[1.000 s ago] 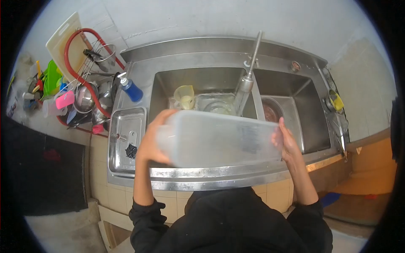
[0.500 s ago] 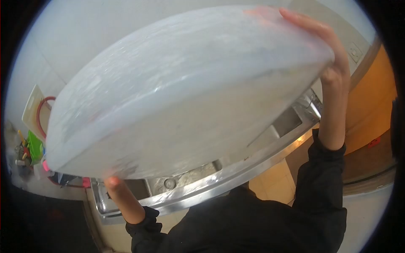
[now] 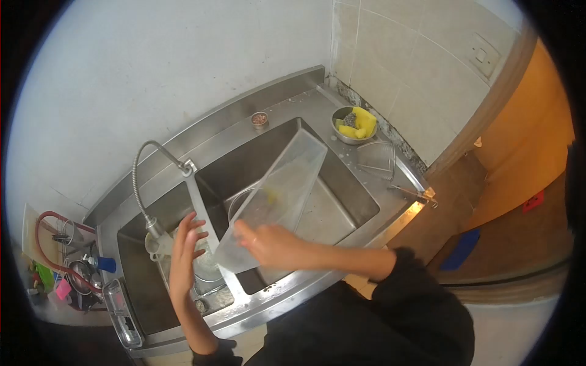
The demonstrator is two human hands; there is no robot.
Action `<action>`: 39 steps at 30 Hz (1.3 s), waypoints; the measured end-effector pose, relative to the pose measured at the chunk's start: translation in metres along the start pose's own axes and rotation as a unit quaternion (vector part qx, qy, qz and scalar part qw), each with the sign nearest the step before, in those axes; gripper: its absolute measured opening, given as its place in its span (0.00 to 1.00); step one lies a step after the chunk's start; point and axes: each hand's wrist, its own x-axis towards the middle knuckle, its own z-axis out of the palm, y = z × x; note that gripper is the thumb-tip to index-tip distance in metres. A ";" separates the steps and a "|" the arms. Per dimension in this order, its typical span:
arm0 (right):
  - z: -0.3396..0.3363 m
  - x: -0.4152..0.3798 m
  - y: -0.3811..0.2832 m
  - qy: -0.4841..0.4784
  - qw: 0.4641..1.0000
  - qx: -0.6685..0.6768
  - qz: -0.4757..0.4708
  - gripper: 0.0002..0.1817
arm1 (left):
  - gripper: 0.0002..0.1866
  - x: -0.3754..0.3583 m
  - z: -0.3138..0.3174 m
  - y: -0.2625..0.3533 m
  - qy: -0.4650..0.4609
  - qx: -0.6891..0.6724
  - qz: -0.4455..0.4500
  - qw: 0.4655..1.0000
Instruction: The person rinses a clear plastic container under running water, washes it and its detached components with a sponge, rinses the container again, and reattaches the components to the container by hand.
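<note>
A translucent plastic container [image 3: 287,186] slants across the right part of the sink, its far end raised toward the back rim. My right hand [image 3: 265,243] grips its near edge, the fingers curled and slightly blurred. My left hand [image 3: 186,256] is off the container, over the left basin, with its fingers apart and bent and nothing in them. Below and beside that hand is a round clear dish [image 3: 209,268] in the basin. Behind the container a round bowl-like rim and something yellow show faintly in the right basin [image 3: 342,207].
A flexible faucet [image 3: 139,165] arches over the left basin, its head near a pale cup [image 3: 157,246]. On the right counter stand a metal bowl [image 3: 354,139] with yellow sponges and a wire strainer [image 3: 375,160]. A small tin [image 3: 259,119] sits at the back. Pots and a red hose [image 3: 41,244] are at left.
The container has come down from in front of my face to the sink. My left hand has let go of it; my right hand still holds it.
</note>
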 end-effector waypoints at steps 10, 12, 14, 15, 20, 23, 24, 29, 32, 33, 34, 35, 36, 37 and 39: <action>-0.009 -0.016 -0.014 -0.122 0.985 0.080 -0.088 0.19 | 0.19 0.102 0.102 0.023 -0.312 0.517 -0.039 0.796; -0.024 -0.016 -0.004 -0.140 0.984 0.061 -0.089 0.17 | 0.13 0.104 0.109 0.006 -0.302 0.505 0.062 0.806; -0.057 -0.006 0.021 -0.261 0.948 0.099 -0.153 0.13 | 0.11 0.102 0.107 0.012 -0.311 0.498 0.041 0.808; -0.072 -0.003 0.046 -0.206 0.949 0.176 -0.161 0.13 | 0.11 0.099 0.104 0.015 -0.293 0.487 0.023 0.823; -0.210 0.037 0.225 0.178 0.963 -0.112 0.170 0.09 | 0.07 0.084 0.094 0.061 -0.209 0.460 -0.020 0.863; -0.261 0.026 0.383 0.172 0.836 -0.474 0.216 0.08 | 0.09 0.079 0.093 0.080 -0.158 0.398 -0.006 0.904; -0.267 0.022 0.412 0.112 0.833 -0.454 0.295 0.09 | 0.09 0.077 0.096 0.083 -0.148 0.399 -0.015 0.905; -0.269 0.030 0.452 0.018 0.802 -0.445 0.398 0.13 | 0.06 0.084 0.109 0.077 -0.131 0.397 -0.002 0.908; -0.260 0.023 0.499 -0.082 0.803 -0.442 0.391 0.17 | 0.06 0.087 0.118 0.057 -0.111 0.385 0.021 0.916; -0.260 0.025 0.495 -0.084 0.804 -0.444 0.387 0.17 | 0.06 0.088 0.120 0.052 -0.106 0.382 0.022 0.918; -0.261 0.024 0.490 -0.066 0.822 -0.418 0.381 0.19 | 0.06 0.087 0.121 0.047 -0.103 0.380 0.019 0.919; -0.263 0.023 0.484 -0.050 0.838 -0.392 0.375 0.21 | 0.07 0.085 0.121 0.043 -0.089 0.369 0.014 0.925; -0.267 0.024 0.482 -0.053 0.839 -0.393 0.372 0.21 | 0.08 0.083 0.121 0.040 -0.074 0.359 0.010 0.930; -0.273 0.023 0.479 -0.039 0.851 -0.387 0.354 0.22 | 0.08 0.081 0.120 0.038 -0.071 0.358 0.009 0.931; -0.290 0.029 0.466 -0.026 0.863 -0.382 0.330 0.22 | 0.08 0.075 0.118 0.036 -0.056 0.358 0.013 0.932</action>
